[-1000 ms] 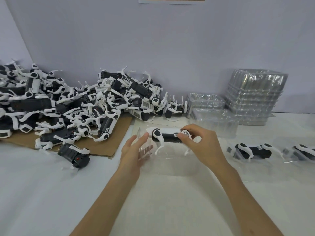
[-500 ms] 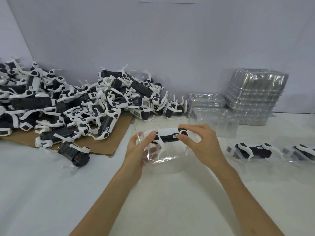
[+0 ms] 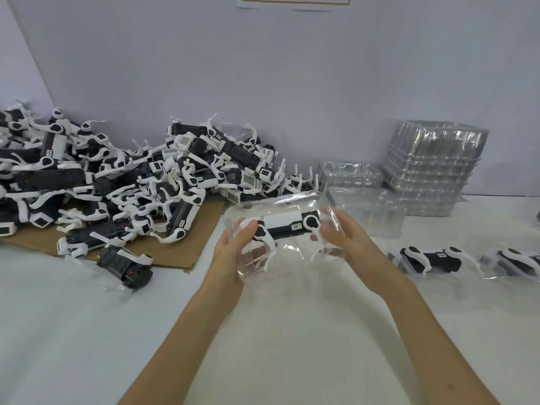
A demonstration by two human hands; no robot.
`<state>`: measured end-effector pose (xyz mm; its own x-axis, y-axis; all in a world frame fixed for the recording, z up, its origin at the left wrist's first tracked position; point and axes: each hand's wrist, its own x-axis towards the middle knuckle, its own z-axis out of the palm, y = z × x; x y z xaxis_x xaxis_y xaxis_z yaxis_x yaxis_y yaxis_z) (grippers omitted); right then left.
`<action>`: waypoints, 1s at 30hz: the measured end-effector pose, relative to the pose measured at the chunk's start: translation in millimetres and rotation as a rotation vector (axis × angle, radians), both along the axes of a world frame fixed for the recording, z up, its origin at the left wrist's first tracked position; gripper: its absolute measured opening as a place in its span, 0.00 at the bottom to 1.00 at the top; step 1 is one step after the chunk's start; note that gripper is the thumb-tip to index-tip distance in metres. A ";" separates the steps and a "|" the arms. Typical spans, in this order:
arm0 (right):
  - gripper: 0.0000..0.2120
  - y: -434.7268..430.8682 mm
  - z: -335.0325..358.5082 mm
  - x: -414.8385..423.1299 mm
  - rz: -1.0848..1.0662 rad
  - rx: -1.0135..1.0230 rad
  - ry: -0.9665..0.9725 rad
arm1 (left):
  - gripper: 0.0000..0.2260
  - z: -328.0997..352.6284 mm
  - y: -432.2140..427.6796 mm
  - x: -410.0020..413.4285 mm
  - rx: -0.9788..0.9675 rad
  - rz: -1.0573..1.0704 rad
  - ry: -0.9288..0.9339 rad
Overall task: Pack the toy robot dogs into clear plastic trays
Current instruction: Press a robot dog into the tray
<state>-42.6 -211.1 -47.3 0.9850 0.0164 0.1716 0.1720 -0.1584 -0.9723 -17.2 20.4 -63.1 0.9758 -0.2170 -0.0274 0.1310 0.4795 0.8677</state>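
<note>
Clear plastic tray point(image 3: 274, 200) with one black-and-white dog point(image 3: 285, 226) inside is held at both ends over the white table point(image 3: 87, 331), the left hand point(image 3: 233, 252) curled round its left end with the thumb on top, the right hand point(image 3: 347, 241) clasping its right end. Left of the hands a pile point(image 3: 146, 182) of dogs sprawls over cardboard point(image 3: 181, 252); beyond the right hand stand stacked trays point(image 3: 432, 171), and just right of it lie packed dogs point(image 3: 429, 258).

Dog pile point(image 3: 131, 182) left, tray stack point(image 3: 432, 171) right (filled tray point(image 3: 277, 200) between).
</note>
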 end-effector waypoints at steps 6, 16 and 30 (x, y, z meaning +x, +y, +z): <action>0.32 1.0 1.4 0.7 -0.184 0.046 -0.170 | 0.30 4.0 1.6 -2.7 0.108 -0.017 -0.052; 0.32 7.1 2.7 -1.1 -0.323 -0.022 -0.290 | 0.43 -0.5 1.2 2.6 0.331 0.064 -0.099; 0.31 7.2 -6.6 3.3 -0.288 -0.146 -0.063 | 0.41 -7.7 2.1 7.8 0.420 0.203 -0.028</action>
